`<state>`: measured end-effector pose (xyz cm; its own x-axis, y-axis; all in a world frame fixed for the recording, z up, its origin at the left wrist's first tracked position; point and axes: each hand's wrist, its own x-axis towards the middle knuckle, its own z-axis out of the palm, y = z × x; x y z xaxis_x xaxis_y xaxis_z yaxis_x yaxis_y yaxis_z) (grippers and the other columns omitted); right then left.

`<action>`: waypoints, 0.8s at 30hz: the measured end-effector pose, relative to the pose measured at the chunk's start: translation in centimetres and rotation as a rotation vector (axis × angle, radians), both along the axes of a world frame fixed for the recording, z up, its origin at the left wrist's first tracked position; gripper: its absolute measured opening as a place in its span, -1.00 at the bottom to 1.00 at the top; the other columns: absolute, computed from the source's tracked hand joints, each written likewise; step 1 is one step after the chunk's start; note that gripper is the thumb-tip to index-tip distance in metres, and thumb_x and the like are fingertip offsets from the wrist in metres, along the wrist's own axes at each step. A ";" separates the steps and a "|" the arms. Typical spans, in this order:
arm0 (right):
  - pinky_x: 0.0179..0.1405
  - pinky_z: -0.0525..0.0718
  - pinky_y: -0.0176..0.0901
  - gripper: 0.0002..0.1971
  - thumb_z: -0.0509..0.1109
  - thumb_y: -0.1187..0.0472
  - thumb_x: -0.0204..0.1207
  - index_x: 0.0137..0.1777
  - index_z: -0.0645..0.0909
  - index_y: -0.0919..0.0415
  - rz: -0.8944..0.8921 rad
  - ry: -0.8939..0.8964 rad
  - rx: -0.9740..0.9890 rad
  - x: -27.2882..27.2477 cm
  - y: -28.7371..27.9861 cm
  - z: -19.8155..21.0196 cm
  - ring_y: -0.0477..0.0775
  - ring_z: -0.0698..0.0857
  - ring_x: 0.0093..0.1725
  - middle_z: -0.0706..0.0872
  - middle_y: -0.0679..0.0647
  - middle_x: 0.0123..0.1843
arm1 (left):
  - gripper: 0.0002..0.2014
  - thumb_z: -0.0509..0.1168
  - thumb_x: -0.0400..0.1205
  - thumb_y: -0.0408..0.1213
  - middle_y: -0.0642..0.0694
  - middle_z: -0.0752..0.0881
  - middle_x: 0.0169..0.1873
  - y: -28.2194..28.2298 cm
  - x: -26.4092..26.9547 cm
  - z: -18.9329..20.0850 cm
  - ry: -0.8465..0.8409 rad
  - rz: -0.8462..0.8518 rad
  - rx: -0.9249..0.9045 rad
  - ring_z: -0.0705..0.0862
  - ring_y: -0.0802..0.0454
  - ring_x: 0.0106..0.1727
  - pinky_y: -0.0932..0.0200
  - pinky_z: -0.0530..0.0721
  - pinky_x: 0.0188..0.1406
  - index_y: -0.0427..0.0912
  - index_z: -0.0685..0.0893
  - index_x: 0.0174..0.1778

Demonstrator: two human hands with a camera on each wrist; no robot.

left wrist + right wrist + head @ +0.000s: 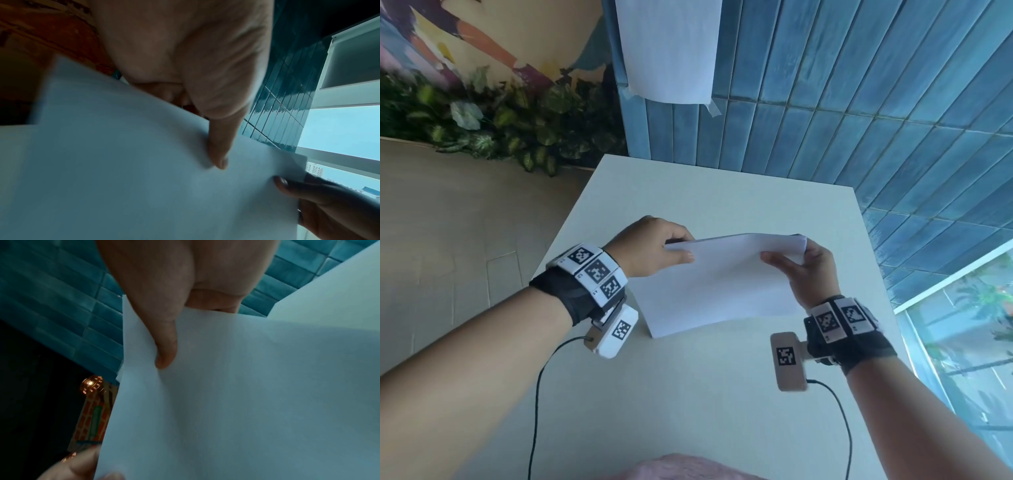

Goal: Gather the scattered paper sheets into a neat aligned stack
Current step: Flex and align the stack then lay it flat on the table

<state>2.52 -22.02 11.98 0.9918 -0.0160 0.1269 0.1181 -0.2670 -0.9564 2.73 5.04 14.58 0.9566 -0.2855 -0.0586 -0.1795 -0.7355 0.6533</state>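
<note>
Left hand (pixel 654 246) grips the sheets (pixel 722 284) at their upper left corner, thumb on the near face and fingers curled behind; left wrist view confirms the thumb (pixel 218 146) pressed flat on the paper (pixel 123 162). Wrist carries a black strap and a band of coded tags (pixel 594 270), with a cabled camera block below it. Sheets are held together as one stack above the table (pixel 688 394), tilted, top edge away from the person, lower edge near or on the tabletop; contact cannot be told. Edges look roughly aligned, with a slight offset of one sheet showing at the right corner in the left wrist view. Right hand (pixel 808 270) pinches the upper right corner, thumb on the front, fingers behind; right wrist view shows the thumb (pixel 164 345) on the paper (pixel 246 402). Behind the table stands a blue tiled wall (pixel 859 102), with one white sheet taped to it (pixel 671 51). Plants (pixel 500 126) line the far left.
</note>
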 end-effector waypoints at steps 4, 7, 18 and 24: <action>-0.33 0.64 -0.32 -0.83 0.57 0.38 0.32 -0.31 0.67 0.12 -0.093 0.057 0.080 -0.1 -1.3 -1.3 -0.23 0.68 -0.43 0.76 -0.15 -0.41 | -0.91 0.52 0.50 -0.22 0.02 0.81 -0.23 2.3 -0.1 -0.4 0.111 0.037 0.086 0.72 0.05 -0.21 0.30 0.60 -0.26 -0.07 0.82 -0.10; -0.19 0.66 -0.09 -0.81 0.57 0.38 0.32 -0.29 0.67 0.07 -0.140 0.087 0.139 -0.2 -1.9 -2.1 -0.08 0.70 -0.33 0.75 0.00 -0.30 | -0.88 0.55 0.48 -0.19 -0.06 0.76 -0.32 3.4 -0.1 -1.5 0.103 0.167 -0.045 0.60 0.13 -0.37 0.38 0.49 -0.39 -0.15 0.81 -0.19; -0.23 0.59 -0.10 -0.75 0.54 0.35 0.34 -0.36 0.68 -0.05 -0.223 0.044 0.202 -0.7 -1.0 -3.6 -0.05 0.65 -0.30 0.72 -0.18 -0.40 | -0.83 0.52 0.49 -0.31 0.12 0.73 -0.24 -1.2 -1.1 -5.8 -0.162 0.660 -0.717 0.67 0.31 -0.23 0.32 0.60 -0.09 -0.01 0.66 -0.18; -0.13 0.62 0.02 -0.80 0.56 0.28 0.30 -0.31 0.69 -0.08 -0.255 0.038 0.229 -0.5 -1.1 -4.2 0.05 0.68 -0.22 0.74 -0.16 -0.32 | -0.85 0.49 0.53 -0.34 0.20 0.73 -0.18 -2.3 -1.8 -5.9 -0.304 0.644 -0.634 0.69 0.41 -0.17 0.38 0.63 -0.02 -0.12 0.65 -0.07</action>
